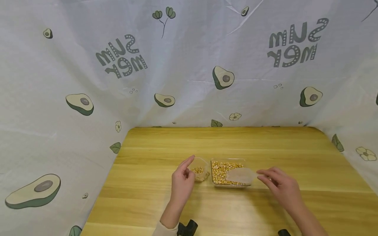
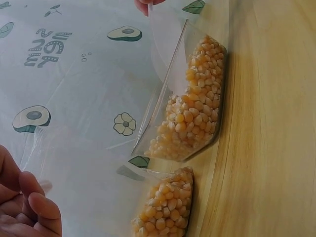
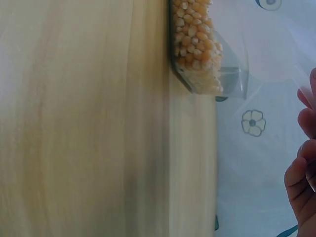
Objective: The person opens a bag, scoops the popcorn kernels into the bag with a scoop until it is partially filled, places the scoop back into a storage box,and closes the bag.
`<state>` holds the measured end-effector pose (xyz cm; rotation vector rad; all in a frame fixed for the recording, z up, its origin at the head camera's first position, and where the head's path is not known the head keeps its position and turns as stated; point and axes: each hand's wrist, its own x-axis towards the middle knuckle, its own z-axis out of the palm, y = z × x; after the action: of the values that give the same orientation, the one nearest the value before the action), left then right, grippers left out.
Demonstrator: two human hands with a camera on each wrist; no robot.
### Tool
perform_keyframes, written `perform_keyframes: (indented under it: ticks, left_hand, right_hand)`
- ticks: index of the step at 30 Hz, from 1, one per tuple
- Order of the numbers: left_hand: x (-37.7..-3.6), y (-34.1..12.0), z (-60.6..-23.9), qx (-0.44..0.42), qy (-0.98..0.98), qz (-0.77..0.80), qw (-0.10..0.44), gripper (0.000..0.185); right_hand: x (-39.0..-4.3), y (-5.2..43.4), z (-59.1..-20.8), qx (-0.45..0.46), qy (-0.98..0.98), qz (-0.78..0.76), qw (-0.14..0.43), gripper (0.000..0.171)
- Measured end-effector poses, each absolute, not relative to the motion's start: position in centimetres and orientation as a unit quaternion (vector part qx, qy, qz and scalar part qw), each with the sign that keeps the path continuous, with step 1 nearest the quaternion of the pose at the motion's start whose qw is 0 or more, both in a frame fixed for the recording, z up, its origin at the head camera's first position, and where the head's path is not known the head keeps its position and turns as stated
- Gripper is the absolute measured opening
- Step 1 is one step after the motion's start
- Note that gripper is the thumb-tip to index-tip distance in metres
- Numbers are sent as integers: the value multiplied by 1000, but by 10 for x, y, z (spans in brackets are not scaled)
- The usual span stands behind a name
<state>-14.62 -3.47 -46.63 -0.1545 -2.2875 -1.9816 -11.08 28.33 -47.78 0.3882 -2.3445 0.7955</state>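
Note:
A small clear cup [image 1: 200,172] with a few corn kernels stands beside a clear rectangular tub [image 1: 226,171] full of kernels, both on the wooden table [image 1: 224,141]. My left hand [image 1: 187,168] holds the cup from its left side, index finger up along the rim. My right hand [image 1: 261,175] pinches the edge of a translucent plastic scoop [image 1: 240,175], which lies over the tub's right part. The left wrist view shows the cup [image 2: 165,210], the tub [image 2: 193,106], my curled left fingers [image 2: 29,207] and the scoop [image 2: 165,47]. The right wrist view shows the tub's corner [image 3: 197,47] and right fingers [image 3: 303,168].
A white cloth [image 1: 88,82] printed with avocados hangs behind and on both sides of the table. Bare wood stretches in front of the tub and to the far right. Dark wrist-camera mounts [image 1: 187,228] show at the bottom edge.

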Motion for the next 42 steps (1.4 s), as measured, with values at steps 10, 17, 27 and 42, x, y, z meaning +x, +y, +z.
perform_keyframes:
  ticks: [10,17,27,42]
  left_hand:
    - [-147,-34,-467,-45,-755,-652,56,55]
    - [-146,-34,-468,-43,-751,-657,58,55]
    - [-145,-33,-468,-43,-749,-658,62,54]
    - [-144,-33,-468,-46,-749,-658,65,55]
  right_hand:
    - [-114,288,-476,176,-878,283,344,30]
    - [-115,281,-475,189,-882,270,337,28]
    - [-124,275,-488,195,-878,278,339,26]
    - [-124,257,-491,112,-933,232,252,22]
